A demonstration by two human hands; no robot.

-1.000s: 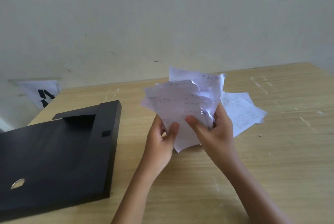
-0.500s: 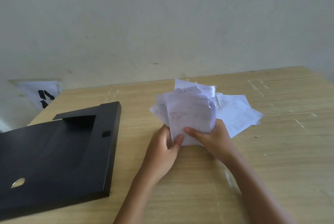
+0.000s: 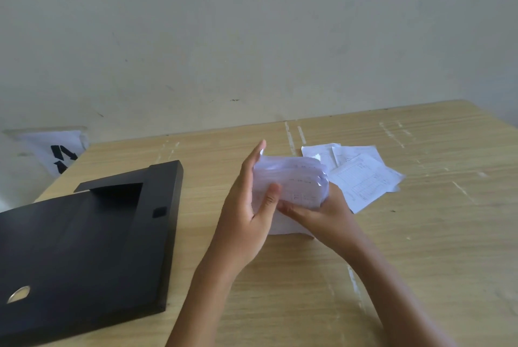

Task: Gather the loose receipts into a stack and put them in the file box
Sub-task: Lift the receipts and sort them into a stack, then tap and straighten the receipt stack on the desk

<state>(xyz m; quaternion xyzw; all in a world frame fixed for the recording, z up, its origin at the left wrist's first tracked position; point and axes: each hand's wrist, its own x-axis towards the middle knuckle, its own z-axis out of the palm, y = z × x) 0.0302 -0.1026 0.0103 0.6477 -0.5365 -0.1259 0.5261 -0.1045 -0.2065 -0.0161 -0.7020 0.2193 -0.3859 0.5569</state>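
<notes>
Receipt stack (image 3: 291, 187) at frame centre, standing on the table (image 3: 420, 248). Right hand (image 3: 322, 215) grips its lower edge, fingers curled; left hand (image 3: 249, 206) presses flat, fingers straight. Paper appears light, limp, slippery: best gripped across both long edges.

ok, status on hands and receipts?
Left hand flat against stack, right hand gripping it. More receipts loose on table. Box shut.

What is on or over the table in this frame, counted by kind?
Hands: 2, left hands and right
Bundle of receipts held between them: 1
Pile of loose receipts lying on the table: 1, sheet count unclear
Black file box: 1
Total: 5
</notes>
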